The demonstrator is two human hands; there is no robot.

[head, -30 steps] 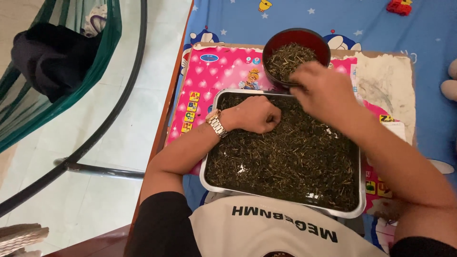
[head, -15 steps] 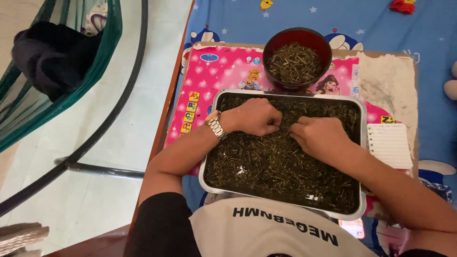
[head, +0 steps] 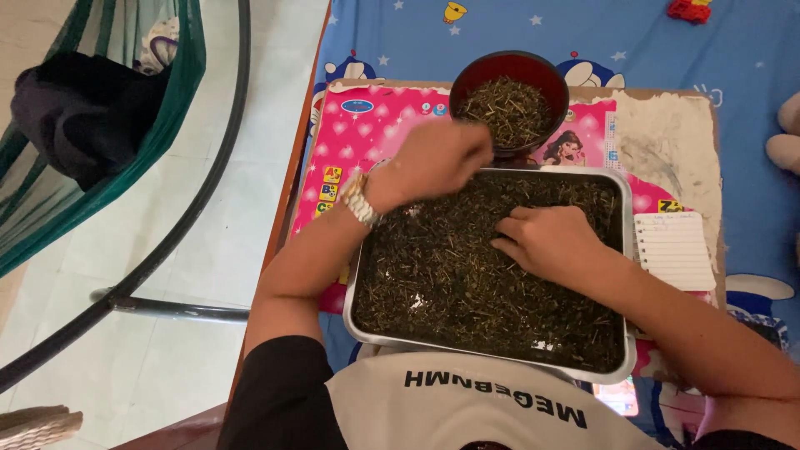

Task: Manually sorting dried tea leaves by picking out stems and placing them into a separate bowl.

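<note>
A metal tray (head: 627,250) full of dark dried leaves and stalks lies on a small table in front of me. My right hand (head: 550,242) rests on the leaves in the middle of the tray, fingers bent and pressing into them. My left hand (head: 433,162), with a metal watch on its wrist, is raised over the tray's far left corner, fingers pinched together close to a dark red bowl (head: 510,77). The bowl holds picked dried leaves. What the pinched fingers hold is hidden.
A pink children's mat (head: 375,125) covers the table top, and a small spiral notepad (head: 675,250) lies right of the tray. A blue cartoon sheet (head: 583,33) lies beyond. A green hammock (head: 58,217) with dark cloth hangs at left over a tiled floor.
My left hand has lifted off the tray and moved toward the bowl. My right hand came back from the bowl earlier and has stayed on the leaves in the tray.
</note>
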